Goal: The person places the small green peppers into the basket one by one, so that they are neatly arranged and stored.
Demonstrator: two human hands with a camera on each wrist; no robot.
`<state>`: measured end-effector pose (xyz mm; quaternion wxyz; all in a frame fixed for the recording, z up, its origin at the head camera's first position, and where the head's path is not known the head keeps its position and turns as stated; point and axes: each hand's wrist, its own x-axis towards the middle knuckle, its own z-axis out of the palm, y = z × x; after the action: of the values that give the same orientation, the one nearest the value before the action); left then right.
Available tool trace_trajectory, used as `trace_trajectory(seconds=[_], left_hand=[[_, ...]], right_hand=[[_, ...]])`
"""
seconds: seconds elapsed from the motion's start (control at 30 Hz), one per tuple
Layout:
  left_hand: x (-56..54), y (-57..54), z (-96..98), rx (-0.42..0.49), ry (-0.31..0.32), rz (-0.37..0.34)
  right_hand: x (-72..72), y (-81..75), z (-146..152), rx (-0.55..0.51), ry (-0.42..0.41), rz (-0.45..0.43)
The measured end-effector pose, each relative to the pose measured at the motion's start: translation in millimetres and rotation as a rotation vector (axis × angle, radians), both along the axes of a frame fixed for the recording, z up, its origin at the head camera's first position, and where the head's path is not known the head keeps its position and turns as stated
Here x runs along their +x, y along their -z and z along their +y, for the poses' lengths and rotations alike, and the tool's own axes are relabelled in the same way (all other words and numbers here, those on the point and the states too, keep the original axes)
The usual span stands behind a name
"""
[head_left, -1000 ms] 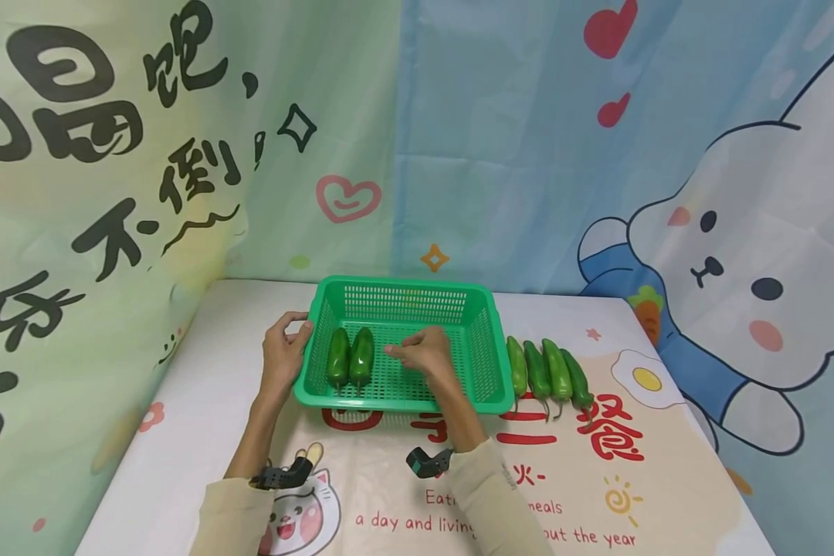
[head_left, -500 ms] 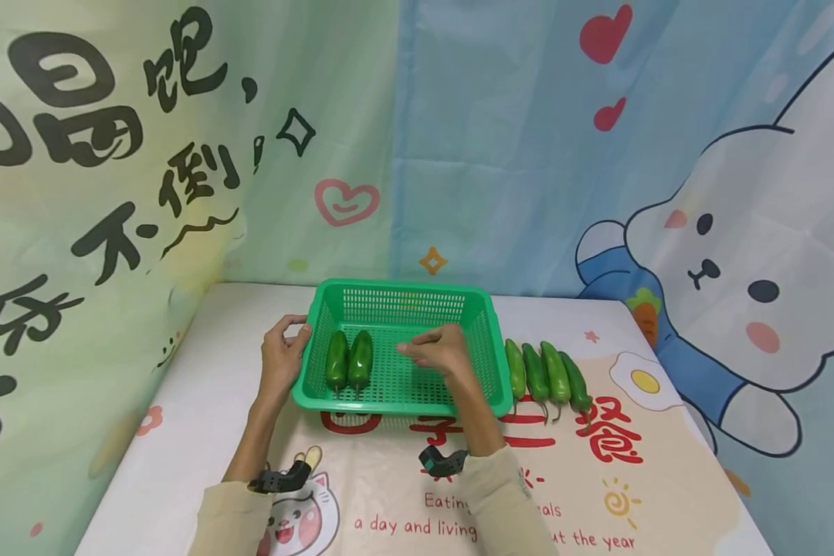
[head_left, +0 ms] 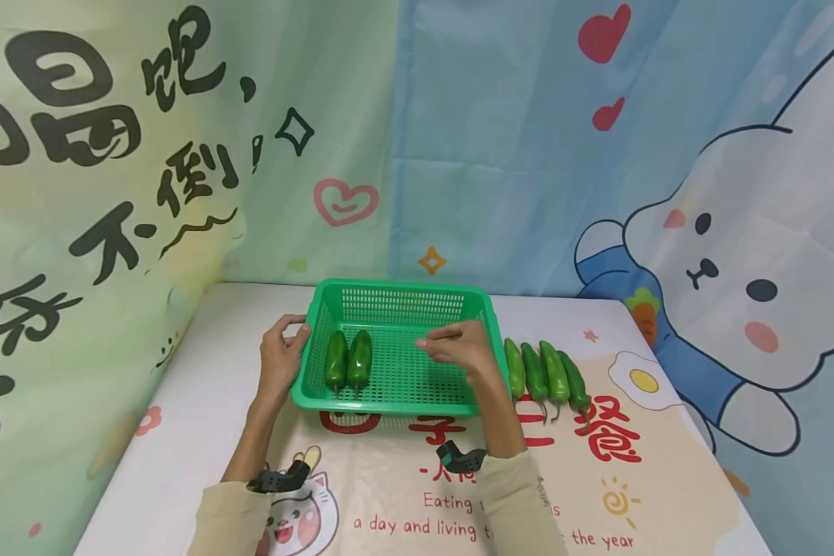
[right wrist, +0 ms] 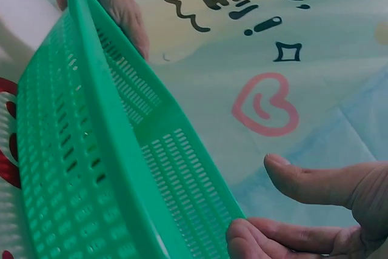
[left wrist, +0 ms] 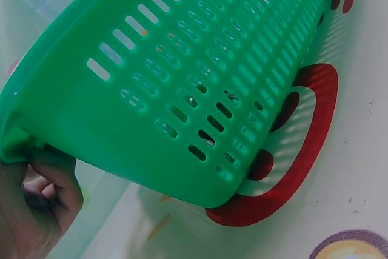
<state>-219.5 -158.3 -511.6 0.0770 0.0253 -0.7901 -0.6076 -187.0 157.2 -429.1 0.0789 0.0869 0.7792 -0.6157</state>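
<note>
A green plastic basket with slotted walls stands on the table, two dark green peppers lying side by side in its left part. At the basket's left end, my left hand holds the rim; the left wrist view shows its curled fingers under the edge. Over the right half of the basket hovers my right hand. Its thumb and fingers are apart in the right wrist view, with nothing between them. Several long green peppers lie in a row just outside the basket's right end.
A printed mat with red lettering and a cartoon cat covers much of the white table. Behind the basket hangs a patterned cloth backdrop, which also runs along both sides.
My right hand has drawn to the right across the basket, away from the two peppers inside. The left hand keeps its place at the rim, and the peppers have not moved.
</note>
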Motion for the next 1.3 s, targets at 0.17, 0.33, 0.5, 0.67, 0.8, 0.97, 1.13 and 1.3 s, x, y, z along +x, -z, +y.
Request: trace_trajectory(seconds=[0.17,0.33,0.5,0.67,0.8,0.97,1.13,1.3], left_hand=[[-0.5,1.0,-0.1,-0.006,0.002,0.0],[-1.5,1.2,-0.8,-0.007,0.003,0.004],[-2.5,2.6,-1.3,-0.012,0.002,0.004],[-2.4,2.7,-1.5,-0.012,0.006,0.002],[-2.2,2.1,-1.6,-0.006,0.007,0.007],[-2.0,0.4,-1.4,-0.003,0.014,0.009],[-1.4,-0.1,-1.0,-0.002,0.014,0.003],[-0.7,-0.2,-0.8,-0.006,0.007,0.003]], right_hand=[[-0.4,-0.6,13,-0.016,-0.029,-0.007],[1.5,-4.1,27,-0.032,-0.042,0.005],[5.6,-6.9,37,-0.027,-0.034,0.001],[8.6,-6.6,51,-0.012,-0.012,-0.025],[9.5,-6.1,64,0.005,-0.002,-0.028],[10.8,-5.7,83,0.017,-0.004,0.007],[14.4,-7.9,102,0.037,0.018,-0.024],[19.9,-9.4,118,0.081,0.069,-0.065]])
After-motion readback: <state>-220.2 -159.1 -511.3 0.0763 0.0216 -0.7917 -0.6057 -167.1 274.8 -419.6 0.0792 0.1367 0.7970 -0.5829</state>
